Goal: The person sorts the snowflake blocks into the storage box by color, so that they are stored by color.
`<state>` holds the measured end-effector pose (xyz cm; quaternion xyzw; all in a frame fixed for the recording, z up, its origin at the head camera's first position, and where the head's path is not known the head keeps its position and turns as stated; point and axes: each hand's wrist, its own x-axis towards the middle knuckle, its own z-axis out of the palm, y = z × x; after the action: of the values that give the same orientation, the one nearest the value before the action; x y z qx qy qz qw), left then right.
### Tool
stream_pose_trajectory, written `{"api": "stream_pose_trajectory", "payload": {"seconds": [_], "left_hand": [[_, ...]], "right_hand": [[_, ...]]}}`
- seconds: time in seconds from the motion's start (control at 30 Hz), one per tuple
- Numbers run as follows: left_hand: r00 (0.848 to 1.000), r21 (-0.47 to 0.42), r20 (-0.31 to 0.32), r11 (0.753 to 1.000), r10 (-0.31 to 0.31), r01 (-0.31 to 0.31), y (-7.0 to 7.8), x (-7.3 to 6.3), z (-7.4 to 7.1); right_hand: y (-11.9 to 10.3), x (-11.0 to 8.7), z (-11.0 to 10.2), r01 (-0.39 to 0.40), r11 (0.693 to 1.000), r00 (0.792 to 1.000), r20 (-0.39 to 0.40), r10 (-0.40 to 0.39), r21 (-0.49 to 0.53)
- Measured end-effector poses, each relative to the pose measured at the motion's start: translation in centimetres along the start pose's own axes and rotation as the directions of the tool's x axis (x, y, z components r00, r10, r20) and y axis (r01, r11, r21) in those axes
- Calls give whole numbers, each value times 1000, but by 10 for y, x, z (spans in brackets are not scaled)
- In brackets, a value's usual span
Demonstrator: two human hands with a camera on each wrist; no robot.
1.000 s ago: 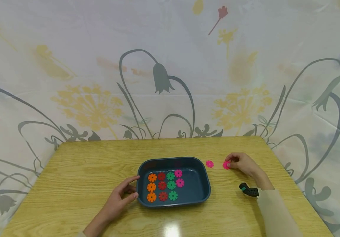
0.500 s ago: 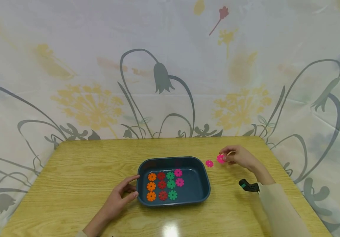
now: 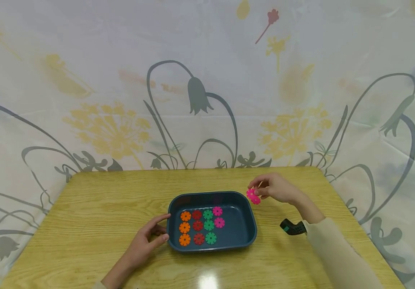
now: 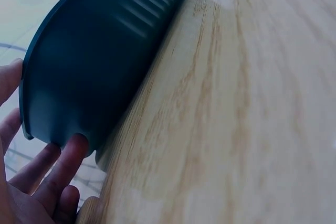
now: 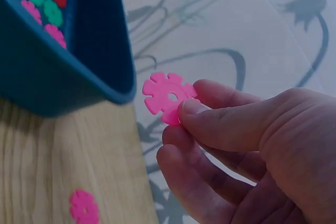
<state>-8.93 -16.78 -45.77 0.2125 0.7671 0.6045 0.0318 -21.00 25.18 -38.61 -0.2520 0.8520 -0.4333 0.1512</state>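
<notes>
My right hand (image 3: 277, 188) pinches a pink flower-shaped disc (image 5: 169, 98) between thumb and fingers, held up beside the right end of the blue tray (image 3: 229, 245). A second pink disc (image 3: 256, 200) lies on the table under it, partly covered in the head view; the right wrist view shows the lying disc (image 5: 84, 207) apart from the held one. My left hand (image 3: 146, 240) touches the left end of the tray. Its spread fingertips (image 4: 76, 142) rest against the outer wall.
Inside the tray stand columns of orange discs (image 3: 184, 227), dark red discs (image 3: 198, 226) and green discs (image 3: 209, 225), with two pink discs (image 3: 219, 222) beside them. A black device (image 3: 293, 227) sits at my right wrist. Behind the wooden table (image 3: 113, 200) hangs a flowered cloth (image 3: 121, 80).
My right hand has lifted the pink disc from the table and carried it left, close over the other pink disc at the tray's right end. The left hand and tray have stayed put.
</notes>
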Motion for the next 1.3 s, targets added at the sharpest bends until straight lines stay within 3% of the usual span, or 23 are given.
{"api": "stream_pose_trajectory", "payload": {"seconds": [0.27, 0.47, 0.73, 0.9, 1.1, 1.3], "left_hand": [[1000, 1, 2, 1000, 10, -10, 0, 0, 0], [1000, -2, 3, 1000, 13, -13, 0, -1, 0], [1000, 4, 0, 1000, 6, -6, 2, 0, 0], [1000, 14, -2, 1000, 4, -4, 2, 0, 0], [1000, 11, -1, 1000, 16, -16, 1, 0, 0], [1000, 11, -2, 1000, 14, -14, 2, 0, 0]], "right_hand": [[-26, 15, 23, 129, 972, 989, 101, -110, -196], [-36, 29, 41, 208, 952, 967, 195, -165, -226], [-46, 47, 64, 266, 925, 929, 327, -171, -271], [-50, 57, 77, 288, 909, 896, 421, -144, -302], [-46, 66, 92, 240, 913, 848, 530, -31, -329], [-45, 70, 103, 220, 901, 805, 591, 48, -373]]}}
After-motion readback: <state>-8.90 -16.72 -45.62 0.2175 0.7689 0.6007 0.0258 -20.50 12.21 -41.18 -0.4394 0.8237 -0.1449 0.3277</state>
